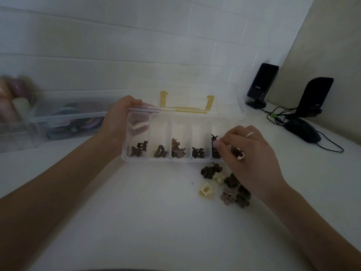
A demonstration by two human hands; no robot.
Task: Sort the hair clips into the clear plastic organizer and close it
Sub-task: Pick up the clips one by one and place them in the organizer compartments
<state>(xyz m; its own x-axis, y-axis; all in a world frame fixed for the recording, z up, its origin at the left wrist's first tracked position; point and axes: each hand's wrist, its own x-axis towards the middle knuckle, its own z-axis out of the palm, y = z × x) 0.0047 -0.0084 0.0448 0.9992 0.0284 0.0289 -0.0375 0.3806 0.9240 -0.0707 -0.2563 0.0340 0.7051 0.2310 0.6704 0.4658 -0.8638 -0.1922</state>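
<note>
A clear plastic organizer with several compartments is tilted up toward me, its lid open at the back with a yellow handle. Small brown hair clips lie at the near end of each compartment. My left hand grips the organizer's left end, fingers curled under it. My right hand hovers at the rightmost compartment, fingers pinched on a brown hair clip. A loose pile of brown and cream hair clips lies on the white table just below that hand.
A second clear bin with coloured items sits at the left against the tiled wall. Two black speakers and a black mouse with cables stand at the right rear.
</note>
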